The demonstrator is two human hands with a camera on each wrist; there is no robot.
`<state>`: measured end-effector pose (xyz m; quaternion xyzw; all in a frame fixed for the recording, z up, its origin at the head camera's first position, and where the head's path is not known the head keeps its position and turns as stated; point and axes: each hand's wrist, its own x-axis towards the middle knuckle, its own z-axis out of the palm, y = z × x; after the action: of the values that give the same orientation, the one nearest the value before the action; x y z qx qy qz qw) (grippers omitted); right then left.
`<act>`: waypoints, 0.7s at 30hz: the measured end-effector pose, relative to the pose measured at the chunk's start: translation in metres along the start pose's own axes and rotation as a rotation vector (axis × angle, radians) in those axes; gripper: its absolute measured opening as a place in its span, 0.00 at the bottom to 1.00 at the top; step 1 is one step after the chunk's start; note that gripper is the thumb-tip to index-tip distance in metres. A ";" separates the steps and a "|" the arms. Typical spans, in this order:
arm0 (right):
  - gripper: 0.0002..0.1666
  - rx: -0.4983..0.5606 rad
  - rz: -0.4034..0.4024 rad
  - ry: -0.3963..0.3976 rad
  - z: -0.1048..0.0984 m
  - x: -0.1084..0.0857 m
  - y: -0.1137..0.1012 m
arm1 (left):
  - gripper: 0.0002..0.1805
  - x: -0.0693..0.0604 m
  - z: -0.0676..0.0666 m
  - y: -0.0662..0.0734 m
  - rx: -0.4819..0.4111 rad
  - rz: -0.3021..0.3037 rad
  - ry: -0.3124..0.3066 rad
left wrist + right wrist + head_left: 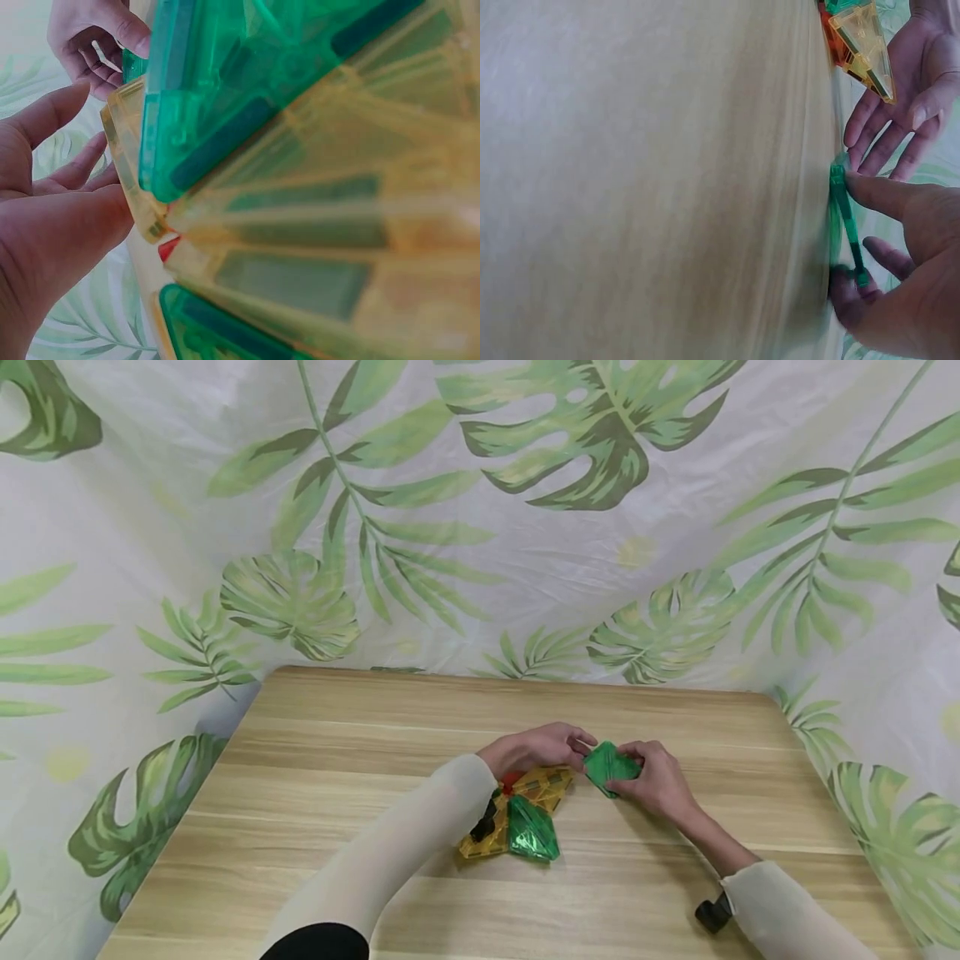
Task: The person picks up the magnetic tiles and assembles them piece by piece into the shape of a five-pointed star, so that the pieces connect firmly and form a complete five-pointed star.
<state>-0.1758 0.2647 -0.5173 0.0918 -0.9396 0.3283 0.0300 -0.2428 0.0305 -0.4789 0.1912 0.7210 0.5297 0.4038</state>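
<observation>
Between its thumb and fingers my right hand (656, 781) pinches a translucent green magnetic tile (611, 767), tilted just over the table. My left hand (551, 746) is at that tile's left side, fingers loosely extended; in the right wrist view its fingers (885, 142) hold nothing. Below the left hand stands a group of magnetic tiles joined together: yellow-orange tiles (543, 787), another green tile (532, 829) and a red piece (512, 779). The left wrist view shows this group close up, its green tile (217, 90) raised at an angle. My left forearm hides part of the group.
The wooden table (337, 760) runs back to a leaf-patterned cloth (405, 527) hung behind and at the sides. A black wrist camera (715, 912) sticks out from the right sleeve, close to the tabletop.
</observation>
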 end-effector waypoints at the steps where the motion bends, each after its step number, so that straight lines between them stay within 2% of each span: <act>1: 0.33 0.006 -0.002 0.005 0.001 0.000 0.000 | 0.34 0.000 0.000 0.000 0.000 -0.001 0.004; 6: 0.31 0.069 0.029 0.009 0.003 0.002 0.000 | 0.32 0.000 -0.001 0.001 0.004 -0.001 0.012; 11: 0.26 0.208 0.100 -0.014 0.004 0.004 0.000 | 0.31 -0.001 0.000 0.002 0.009 -0.004 0.031; 14: 0.24 0.287 0.110 -0.016 0.004 0.005 0.001 | 0.31 -0.003 0.002 0.004 0.016 -0.005 0.055; 17: 0.25 0.377 0.107 -0.024 0.000 0.006 -0.002 | 0.28 -0.007 0.002 0.006 0.025 0.025 0.098; 21: 0.26 0.478 0.106 -0.051 -0.007 0.009 -0.010 | 0.23 -0.012 -0.002 0.007 0.034 0.108 0.175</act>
<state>-0.1830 0.2604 -0.5046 0.0553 -0.8393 0.5398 -0.0336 -0.2385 0.0233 -0.4675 0.1898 0.7510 0.5530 0.3067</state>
